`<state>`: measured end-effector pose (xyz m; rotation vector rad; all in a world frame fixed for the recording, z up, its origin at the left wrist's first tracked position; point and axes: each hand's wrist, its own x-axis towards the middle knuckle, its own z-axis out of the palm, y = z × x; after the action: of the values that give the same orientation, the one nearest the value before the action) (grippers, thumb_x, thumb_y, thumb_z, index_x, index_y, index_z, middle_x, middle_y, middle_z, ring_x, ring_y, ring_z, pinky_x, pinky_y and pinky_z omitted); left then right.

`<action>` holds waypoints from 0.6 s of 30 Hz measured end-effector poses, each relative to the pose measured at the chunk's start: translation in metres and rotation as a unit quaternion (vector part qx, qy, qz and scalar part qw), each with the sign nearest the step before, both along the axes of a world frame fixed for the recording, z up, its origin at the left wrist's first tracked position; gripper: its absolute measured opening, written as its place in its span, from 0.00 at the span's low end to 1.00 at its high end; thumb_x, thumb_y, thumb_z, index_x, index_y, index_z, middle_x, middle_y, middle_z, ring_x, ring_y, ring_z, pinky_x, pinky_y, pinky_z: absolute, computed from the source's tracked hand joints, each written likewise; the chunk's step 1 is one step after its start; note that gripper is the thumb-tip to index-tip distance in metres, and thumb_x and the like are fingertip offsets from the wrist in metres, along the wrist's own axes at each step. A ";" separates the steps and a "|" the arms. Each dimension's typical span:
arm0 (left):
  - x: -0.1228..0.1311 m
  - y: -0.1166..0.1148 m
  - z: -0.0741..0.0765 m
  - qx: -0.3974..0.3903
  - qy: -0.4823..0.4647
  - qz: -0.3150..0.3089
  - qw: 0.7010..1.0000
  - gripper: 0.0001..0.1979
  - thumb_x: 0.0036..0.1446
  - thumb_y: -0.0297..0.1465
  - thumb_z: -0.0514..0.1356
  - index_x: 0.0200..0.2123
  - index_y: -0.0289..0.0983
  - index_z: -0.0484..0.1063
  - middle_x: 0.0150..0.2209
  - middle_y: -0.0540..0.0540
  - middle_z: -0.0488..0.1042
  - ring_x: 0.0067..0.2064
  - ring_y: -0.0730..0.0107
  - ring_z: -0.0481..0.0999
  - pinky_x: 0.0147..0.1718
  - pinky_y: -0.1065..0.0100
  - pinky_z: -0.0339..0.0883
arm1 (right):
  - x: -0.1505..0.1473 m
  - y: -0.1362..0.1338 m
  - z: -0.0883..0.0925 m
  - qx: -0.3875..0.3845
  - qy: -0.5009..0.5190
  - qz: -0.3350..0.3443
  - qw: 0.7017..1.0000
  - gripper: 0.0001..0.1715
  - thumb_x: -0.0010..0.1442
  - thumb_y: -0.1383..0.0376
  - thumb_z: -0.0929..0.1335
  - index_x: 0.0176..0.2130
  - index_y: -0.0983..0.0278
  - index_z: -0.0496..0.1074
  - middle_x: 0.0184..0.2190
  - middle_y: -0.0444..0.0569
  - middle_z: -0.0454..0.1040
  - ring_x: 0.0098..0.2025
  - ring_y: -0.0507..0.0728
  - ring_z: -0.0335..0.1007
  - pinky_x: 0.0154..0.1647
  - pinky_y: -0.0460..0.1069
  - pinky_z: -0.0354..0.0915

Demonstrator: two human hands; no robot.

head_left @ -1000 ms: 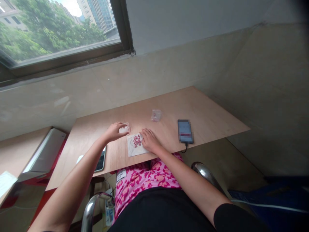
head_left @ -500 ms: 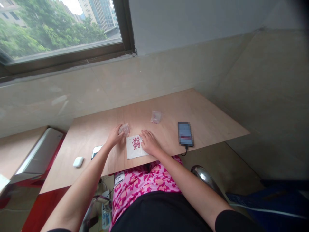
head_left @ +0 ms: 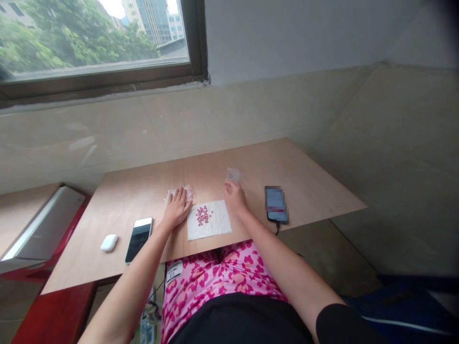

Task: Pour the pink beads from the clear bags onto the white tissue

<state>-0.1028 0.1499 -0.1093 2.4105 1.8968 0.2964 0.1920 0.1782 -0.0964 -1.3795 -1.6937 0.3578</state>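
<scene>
A white paper sheet lies near the table's front edge, with several small red-pink beads heaped on its left half. My left hand rests flat, fingers spread, over a crumpled clear plastic bag just left of the sheet. Beyond the sheet's right corner, my right hand has its fingers bent together at the near edge of a small clear bag with something pink inside. Whatever is between the right fingertips is too small to make out.
Left of the sheet, a phone lies partly beside my left forearm, with a white earphone case farther left. A dark phone with a cable is on the right of the wooden table.
My right hand has moved off the sheet, up and right to the small bag. My left hand has flattened over the crumpled bag. The view has shifted slightly.
</scene>
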 end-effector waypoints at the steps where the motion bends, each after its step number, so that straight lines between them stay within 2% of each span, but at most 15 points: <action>1: -0.001 0.000 -0.001 0.000 -0.008 0.000 1.000 0.34 0.72 0.45 0.41 0.73 0.31 0.50 0.74 0.34 0.48 0.75 0.50 0.45 0.71 0.44 0.37 | 0.010 0.018 0.003 -0.019 -0.023 -0.034 0.999 0.18 0.63 0.71 0.62 0.48 0.65 0.76 0.48 0.56 0.78 0.53 0.60 0.72 0.58 0.55 0.66; 4: -0.004 0.001 -0.002 0.003 -0.047 -0.002 0.999 0.30 0.73 0.40 0.40 0.71 0.32 0.53 0.73 0.33 0.52 0.74 0.51 0.47 0.70 0.43 0.39 | 0.038 0.067 0.013 -0.061 -0.093 -0.050 0.993 0.21 0.63 0.72 0.62 0.52 0.67 0.75 0.52 0.58 0.76 0.56 0.61 0.69 0.60 0.55 0.63; 7: -0.007 0.001 -0.003 0.026 -0.094 0.001 0.995 0.28 0.71 0.34 0.44 0.71 0.31 0.53 0.71 0.31 0.57 0.73 0.50 0.53 0.70 0.43 0.42 | 0.055 0.097 0.020 -0.089 -0.140 -0.020 0.986 0.24 0.61 0.74 0.64 0.55 0.68 0.74 0.55 0.59 0.75 0.58 0.61 0.68 0.62 0.53 0.60; 9: -0.007 0.001 -0.003 0.044 -0.118 0.002 0.992 0.28 0.69 0.33 0.47 0.70 0.32 0.54 0.69 0.31 0.60 0.72 0.49 0.56 0.70 0.43 0.43 | 0.060 0.106 0.022 -0.114 -0.176 0.004 0.978 0.23 0.59 0.74 0.67 0.54 0.68 0.76 0.54 0.59 0.76 0.57 0.61 0.69 0.61 0.51 0.59; 12: -0.007 0.000 -0.003 0.057 -0.137 0.005 0.989 0.24 0.68 0.32 0.51 0.65 0.34 0.61 0.68 0.32 0.62 0.71 0.48 0.58 0.70 0.42 0.44 | 0.062 0.112 0.025 -0.139 -0.219 0.021 0.966 0.19 0.58 0.70 0.71 0.50 0.69 0.78 0.51 0.60 0.77 0.55 0.63 0.69 0.59 0.51 0.59; 18: -0.008 -0.002 0.000 0.084 -0.152 -0.003 0.985 0.15 0.68 0.32 0.52 0.53 0.37 0.71 0.69 0.33 0.60 0.72 0.47 0.54 0.69 0.40 0.45 | 0.064 0.114 0.035 -0.148 -0.248 0.018 0.957 0.14 0.59 0.69 0.71 0.46 0.69 0.80 0.49 0.62 0.76 0.55 0.65 0.68 0.58 0.52 0.59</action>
<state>-0.1109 0.1480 -0.1093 2.3032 1.7909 0.8038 0.2555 0.2918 -0.0616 -1.7660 -2.1406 0.3098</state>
